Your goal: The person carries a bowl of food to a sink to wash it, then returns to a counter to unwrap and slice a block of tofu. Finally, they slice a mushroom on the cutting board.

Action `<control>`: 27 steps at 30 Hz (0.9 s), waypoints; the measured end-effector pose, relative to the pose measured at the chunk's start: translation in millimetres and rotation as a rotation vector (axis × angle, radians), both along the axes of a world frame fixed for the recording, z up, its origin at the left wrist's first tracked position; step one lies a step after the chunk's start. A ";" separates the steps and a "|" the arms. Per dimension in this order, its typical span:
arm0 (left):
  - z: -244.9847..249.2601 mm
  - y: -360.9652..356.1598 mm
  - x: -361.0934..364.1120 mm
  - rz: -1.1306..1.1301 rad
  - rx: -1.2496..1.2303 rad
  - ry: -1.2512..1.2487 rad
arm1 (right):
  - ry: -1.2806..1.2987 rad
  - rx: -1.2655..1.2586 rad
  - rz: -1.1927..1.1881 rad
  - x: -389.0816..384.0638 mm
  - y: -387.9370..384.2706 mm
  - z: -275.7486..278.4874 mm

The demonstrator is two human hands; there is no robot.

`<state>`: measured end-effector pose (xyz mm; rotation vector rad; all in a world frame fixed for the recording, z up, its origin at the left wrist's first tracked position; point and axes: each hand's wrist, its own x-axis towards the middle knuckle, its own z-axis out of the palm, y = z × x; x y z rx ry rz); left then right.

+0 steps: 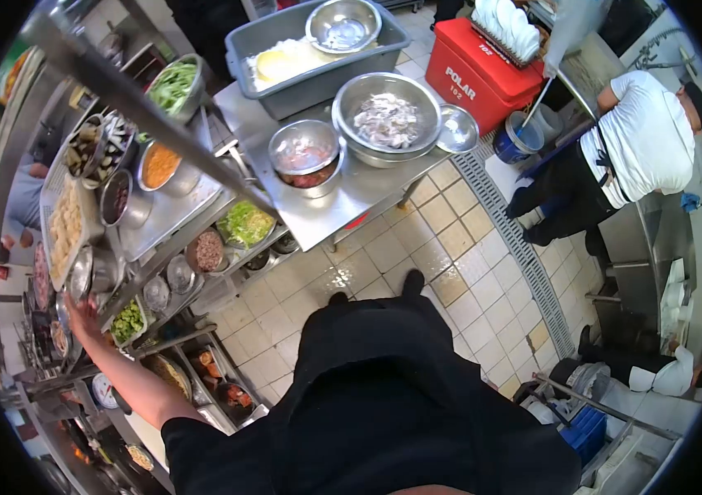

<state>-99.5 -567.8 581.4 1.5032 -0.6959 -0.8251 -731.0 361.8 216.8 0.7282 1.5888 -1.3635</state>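
Observation:
My left hand (pixel 82 320) reaches out to the shelf at the far left, its fingers stretched and somewhat apart. Just beyond the fingertips stands a small steel bowl (pixel 80 275), beside a steel pot (pixel 107 268). Whether the fingertips touch the bowl is too small to tell. Above them lies a long white tray (pixel 52 188) of pale pieces of food. Below the wrist is a container of chopped green vegetables (pixel 128 320). My right hand is out of view.
Ahead, a steel table (pixel 305 223) carries bowls of raw food (pixel 385 120) and a grey tub (pixel 285 103). A red cooler (pixel 478 74) stands behind. A slanting metal post (pixel 149 111) crosses the left side. A person in white (pixel 643 136) bends over at the right, past a floor drain (pixel 524 239).

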 end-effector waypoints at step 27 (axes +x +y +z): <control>-321.2 288.3 -937.2 -0.910 0.242 -0.248 | 0.395 0.309 -0.752 -214.1 142.6 44.0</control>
